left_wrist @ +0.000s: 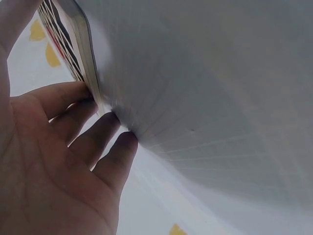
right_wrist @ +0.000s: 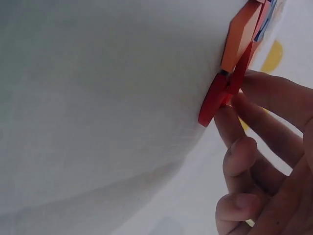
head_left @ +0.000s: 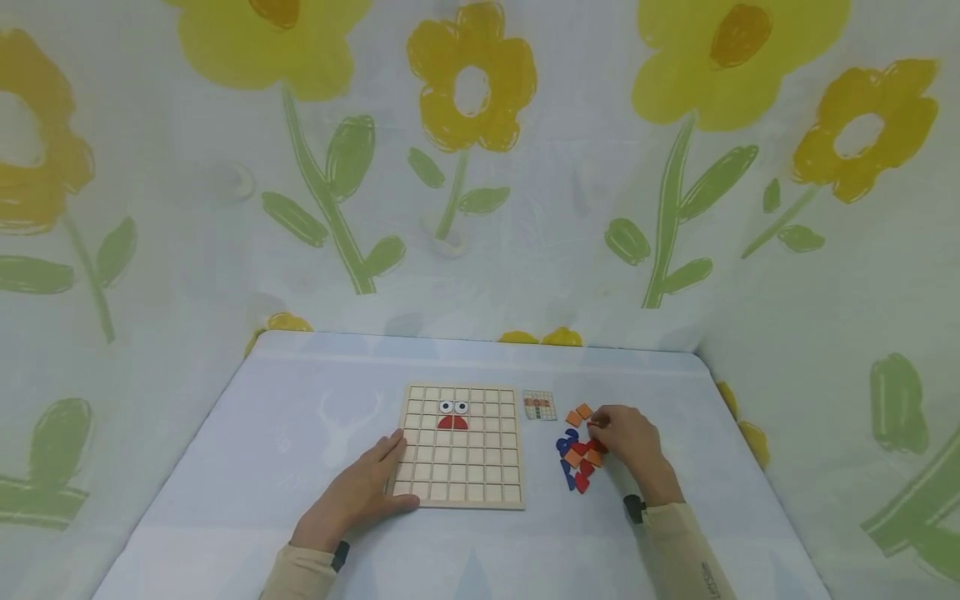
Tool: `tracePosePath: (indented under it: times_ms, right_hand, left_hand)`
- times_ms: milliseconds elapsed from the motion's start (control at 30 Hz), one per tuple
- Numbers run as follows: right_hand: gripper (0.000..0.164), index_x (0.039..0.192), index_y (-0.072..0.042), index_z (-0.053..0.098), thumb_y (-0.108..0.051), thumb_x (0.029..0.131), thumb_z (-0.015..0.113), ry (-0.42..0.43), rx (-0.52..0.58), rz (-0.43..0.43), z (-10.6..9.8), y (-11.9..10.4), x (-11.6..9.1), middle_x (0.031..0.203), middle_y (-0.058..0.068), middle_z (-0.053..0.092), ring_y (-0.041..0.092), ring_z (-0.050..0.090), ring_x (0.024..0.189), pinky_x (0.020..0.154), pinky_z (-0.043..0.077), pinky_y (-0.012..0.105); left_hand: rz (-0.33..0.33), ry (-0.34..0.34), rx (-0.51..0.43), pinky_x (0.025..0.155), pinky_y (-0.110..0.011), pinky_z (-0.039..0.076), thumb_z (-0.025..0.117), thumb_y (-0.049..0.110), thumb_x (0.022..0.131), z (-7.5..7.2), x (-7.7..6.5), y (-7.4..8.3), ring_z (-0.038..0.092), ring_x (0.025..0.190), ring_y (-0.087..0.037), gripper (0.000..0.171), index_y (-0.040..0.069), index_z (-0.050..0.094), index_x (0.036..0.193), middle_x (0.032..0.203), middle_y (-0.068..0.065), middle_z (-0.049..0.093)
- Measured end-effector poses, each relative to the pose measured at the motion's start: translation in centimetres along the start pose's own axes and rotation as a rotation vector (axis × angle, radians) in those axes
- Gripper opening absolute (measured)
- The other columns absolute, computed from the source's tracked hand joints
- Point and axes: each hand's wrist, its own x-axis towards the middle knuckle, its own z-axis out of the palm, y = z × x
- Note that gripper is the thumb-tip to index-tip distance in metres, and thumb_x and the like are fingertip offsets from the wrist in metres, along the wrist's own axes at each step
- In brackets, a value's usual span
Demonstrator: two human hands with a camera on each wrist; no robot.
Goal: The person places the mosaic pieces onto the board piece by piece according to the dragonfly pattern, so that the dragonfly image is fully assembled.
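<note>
A square wooden grid board (head_left: 476,473) lies flat on the table in the head view. Two eye pieces (head_left: 453,407) sit in its upper cells, above two red quarter-round pieces (head_left: 452,423) that form a half circle. My left hand (head_left: 367,483) rests along the board's left side, thumb by the lower left corner; its extended fingertips touch the board's edge in the left wrist view. Over the loose pieces at the right, my right hand (head_left: 632,437) pinches a red piece (right_wrist: 241,66) between thumb and forefinger. Another red piece (right_wrist: 212,102) lies right beside it.
Red, blue and orange pieces (head_left: 574,458) lie in a loose pile between the board and my right hand. Two orange squares (head_left: 579,413) lie just above the pile. A small pattern card (head_left: 539,405) lies by the board's upper right corner. Flower-printed cloth (head_left: 540,208) surrounds the table.
</note>
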Motion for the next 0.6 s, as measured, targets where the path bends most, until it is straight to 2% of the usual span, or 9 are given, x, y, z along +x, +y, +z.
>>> tracePosePath:
  times_ms: [167, 367, 600]
  right_hand:
    - [0.031, 0.114, -0.008, 0.075, -0.026, 0.090, 0.079, -0.013, -0.024, -0.028, 0.03, -0.15, 0.07, 0.098, 0.006, 0.070, 0.021, 0.058, 0.080, 0.074, 0.057, 0.039]
    - [0.030, 0.113, -0.007, 0.076, -0.023, 0.088, 0.080, -0.013, -0.025, -0.071, -0.08, -0.12, -0.08, 0.099, 0.006, 0.069, 0.023, 0.057, 0.086, 0.078, 0.057, 0.042]
    - [0.031, 0.113, -0.007, 0.076, -0.025, 0.088, 0.080, -0.002, -0.024, -0.076, 0.00, -0.05, -0.20, 0.100, 0.006, 0.069, 0.023, 0.058, 0.086, 0.080, 0.058, 0.043]
  left_hand:
    - [0.009, 0.007, -0.001, 0.121, -0.049, 0.030, 0.080, 0.054, 0.081, 0.06, -0.05, -0.02, 0.027, 0.151, -0.035, 0.102, 0.003, 0.036, 0.157, 0.166, -0.009, 0.026]
    - [-0.003, 0.005, -0.005, 0.121, -0.049, 0.030, 0.081, 0.053, 0.081, 0.05, -0.08, 0.07, 0.026, 0.151, -0.035, 0.102, 0.003, 0.035, 0.157, 0.167, -0.008, 0.025]
    - [0.000, 0.004, 0.000, 0.121, -0.049, 0.030, 0.081, 0.053, 0.081, 0.12, -0.07, 0.11, 0.027, 0.151, -0.035, 0.102, 0.002, 0.036, 0.156, 0.166, -0.009, 0.026]
